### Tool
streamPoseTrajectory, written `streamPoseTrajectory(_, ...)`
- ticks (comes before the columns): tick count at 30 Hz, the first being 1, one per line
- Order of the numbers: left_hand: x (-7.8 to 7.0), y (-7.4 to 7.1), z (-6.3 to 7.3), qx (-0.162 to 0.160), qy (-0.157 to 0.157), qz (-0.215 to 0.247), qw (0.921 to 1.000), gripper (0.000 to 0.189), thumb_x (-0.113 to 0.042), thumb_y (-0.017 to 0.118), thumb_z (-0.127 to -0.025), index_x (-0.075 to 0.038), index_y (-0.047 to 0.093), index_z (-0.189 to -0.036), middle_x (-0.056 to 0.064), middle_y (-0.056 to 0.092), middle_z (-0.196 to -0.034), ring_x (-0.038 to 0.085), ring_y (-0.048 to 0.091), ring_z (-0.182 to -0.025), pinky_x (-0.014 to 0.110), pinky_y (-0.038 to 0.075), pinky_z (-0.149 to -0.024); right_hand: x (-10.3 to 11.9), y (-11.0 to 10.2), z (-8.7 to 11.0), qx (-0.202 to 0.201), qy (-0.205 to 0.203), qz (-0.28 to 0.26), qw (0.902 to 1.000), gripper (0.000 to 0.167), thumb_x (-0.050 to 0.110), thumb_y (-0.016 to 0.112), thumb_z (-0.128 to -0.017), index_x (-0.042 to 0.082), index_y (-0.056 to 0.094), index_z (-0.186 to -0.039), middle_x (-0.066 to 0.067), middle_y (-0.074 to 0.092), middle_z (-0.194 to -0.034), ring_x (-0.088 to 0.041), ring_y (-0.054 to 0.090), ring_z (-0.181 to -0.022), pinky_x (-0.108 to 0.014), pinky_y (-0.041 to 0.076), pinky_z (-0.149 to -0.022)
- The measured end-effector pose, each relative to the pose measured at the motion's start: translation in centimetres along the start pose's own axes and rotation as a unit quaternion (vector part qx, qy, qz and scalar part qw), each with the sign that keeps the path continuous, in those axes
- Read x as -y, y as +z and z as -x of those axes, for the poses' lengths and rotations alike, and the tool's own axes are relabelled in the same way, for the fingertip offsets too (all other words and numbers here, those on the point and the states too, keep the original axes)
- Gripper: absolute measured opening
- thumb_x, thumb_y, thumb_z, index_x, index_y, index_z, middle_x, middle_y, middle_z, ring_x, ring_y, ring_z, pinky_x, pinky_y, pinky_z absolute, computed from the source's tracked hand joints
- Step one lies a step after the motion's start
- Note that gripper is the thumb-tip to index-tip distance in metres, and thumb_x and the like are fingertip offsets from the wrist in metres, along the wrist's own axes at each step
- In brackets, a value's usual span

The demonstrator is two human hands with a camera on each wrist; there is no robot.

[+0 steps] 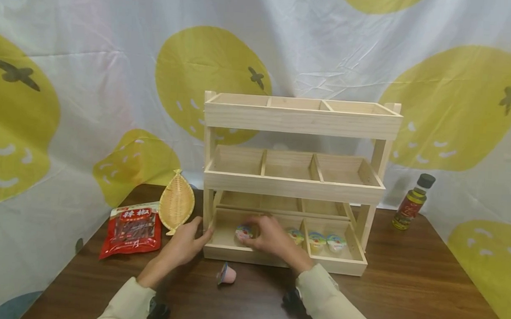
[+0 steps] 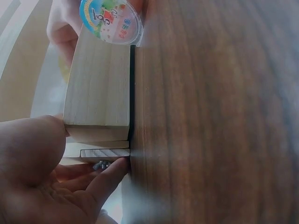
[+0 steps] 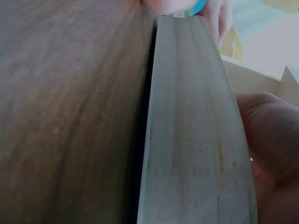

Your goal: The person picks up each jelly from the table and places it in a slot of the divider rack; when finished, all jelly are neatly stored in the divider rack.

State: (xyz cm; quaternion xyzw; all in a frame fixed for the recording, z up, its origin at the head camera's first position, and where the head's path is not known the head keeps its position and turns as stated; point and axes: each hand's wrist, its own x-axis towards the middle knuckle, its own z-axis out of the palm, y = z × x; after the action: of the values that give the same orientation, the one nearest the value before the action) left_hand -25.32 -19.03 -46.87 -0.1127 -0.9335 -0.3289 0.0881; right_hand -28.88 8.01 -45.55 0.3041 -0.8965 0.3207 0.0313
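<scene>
A three-tier wooden rack (image 1: 288,183) with divided trays stands on the table. My left hand (image 1: 184,244) grips its lower left side, thumb at the tray's edge and fingers along the outer face in the left wrist view. My right hand (image 1: 273,237) reaches into the bottom tray and pinches a jelly cup (image 1: 242,232) in the left compartment. Beside that hand lies another jelly cup (image 1: 296,235), partly hidden. The right compartment holds a yellowish jelly cup (image 1: 317,242) and a pale jelly cup (image 1: 336,243). One pink jelly cup (image 1: 228,275) lies on its side before the rack.
A red snack bag (image 1: 133,230) and a leaf-shaped woven basket (image 1: 177,201) are left of the rack on the brown table (image 1: 407,287). At the back right stands an oil bottle (image 1: 412,202) with a dark cap. A patterned curtain (image 1: 310,48) hangs behind.
</scene>
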Motion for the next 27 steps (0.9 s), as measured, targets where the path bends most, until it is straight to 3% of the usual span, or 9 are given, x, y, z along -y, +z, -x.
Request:
streamPoseTrajectory(2, -0.07, -0.01, 0.03, -0.003, -0.001, -0.001, 1.0000, 0.029, -0.031, 0.066, -0.108, -0.003, 0.065, -0.116, 0.010, 0.069, -0.092, 0.025, 0.067, -0.089, 0.046, 0.056, -0.080, 0.00, 0.02, -0.09, -0.001, 0.009, -0.002, 1.0000, 0.042, 0.027, 0.089, -0.091, 0.007, 0.078, -0.127, -0.011, 0.080, -0.123, -0.028, 0.075, -0.105, -0.048, 0.059, -0.098)
streamPoseTrajectory(4, -0.15, -0.03, 0.04, -0.005, -0.001, -0.003, 1.0000, 0.030, -0.031, 0.066, -0.108, -0.002, 0.065, -0.117, 0.011, 0.070, -0.094, 0.025, 0.068, -0.090, 0.047, 0.056, -0.082, 0.01, 0.02, -0.13, -0.004, 0.013, -0.004, 0.9999, 0.041, 0.029, 0.088, -0.091, 0.008, 0.079, -0.125, -0.010, 0.081, -0.120, -0.029, 0.074, -0.111, -0.049, 0.059, -0.099)
streamPoseTrajectory(12, -0.13, -0.07, -0.11, -0.002, 0.000, -0.006, 1.0000, 0.029, -0.031, 0.066, -0.108, -0.003, 0.063, -0.113, 0.008, 0.065, -0.087, 0.024, 0.063, -0.085, 0.045, 0.054, -0.077, -0.47, 0.27, -0.10, -0.039, -0.034, 0.004, 0.9987, 0.038, 0.032, 0.088, -0.091, 0.008, 0.081, -0.119, -0.007, 0.082, -0.114, -0.023, 0.073, -0.097, -0.045, 0.059, -0.092)
streamPoseTrajectory(15, -0.12, -0.09, -0.14, -0.001, 0.000, -0.004, 1.0000, 0.028, -0.032, 0.066, -0.108, -0.004, 0.063, -0.112, 0.007, 0.064, -0.086, 0.023, 0.062, -0.084, 0.043, 0.053, -0.076, -0.53, 0.29, -0.09, -0.057, -0.050, 0.009, 0.9971, 0.033, 0.031, 0.087, -0.091, 0.008, 0.082, -0.114, -0.006, 0.083, -0.111, -0.024, 0.074, -0.099, -0.046, 0.059, -0.092)
streamPoseTrajectory(19, -0.23, -0.23, 0.01, 0.000, 0.001, -0.002, 1.0000, 0.028, -0.032, 0.066, -0.109, -0.005, 0.063, -0.109, 0.005, 0.062, -0.084, 0.022, 0.061, -0.082, 0.041, 0.052, -0.075, -0.33, 0.14, -0.08, -0.048, -0.035, 0.004, 0.9982, 0.031, 0.028, 0.086, -0.093, 0.007, 0.082, -0.116, -0.007, 0.083, -0.114, -0.027, 0.075, -0.108, -0.047, 0.059, -0.098)
streamPoseTrajectory(24, 0.13, -0.01, 0.14, -0.008, 0.015, 0.004, 0.9998, 0.032, -0.033, 0.066, -0.108, -0.002, 0.064, -0.113, 0.010, 0.068, -0.090, 0.026, 0.067, -0.087, 0.047, 0.055, -0.077, -0.38, 0.19, 0.03, -0.029, -0.015, 0.005, 0.9995, 0.035, 0.027, 0.085, -0.094, 0.006, 0.080, -0.122, -0.008, 0.082, -0.111, -0.014, 0.066, -0.073, -0.042, 0.058, -0.089)
streamPoseTrajectory(26, 0.40, 0.20, 0.17, -0.018, 0.026, 0.005, 0.9995, 0.034, -0.034, 0.066, -0.107, -0.001, 0.064, -0.116, 0.012, 0.071, -0.093, 0.028, 0.069, -0.089, 0.050, 0.056, -0.078, -0.46, 0.26, 0.08, -0.027, -0.010, 0.005, 0.9996, 0.036, 0.027, 0.085, -0.093, 0.006, 0.080, -0.122, -0.009, 0.081, -0.112, -0.011, 0.061, -0.070, -0.042, 0.058, -0.090)
streamPoseTrajectory(27, 0.48, 0.29, 0.17, -0.022, 0.029, 0.006, 0.9993, 0.033, -0.033, 0.066, -0.106, -0.001, 0.064, -0.115, 0.012, 0.071, -0.092, 0.028, 0.069, -0.088, 0.049, 0.056, -0.076, -0.52, 0.30, 0.12, -0.028, -0.011, 0.008, 0.9995, 0.036, 0.027, 0.086, -0.093, 0.006, 0.080, -0.122, -0.009, 0.081, -0.113, -0.013, 0.065, -0.074, -0.044, 0.058, -0.092)
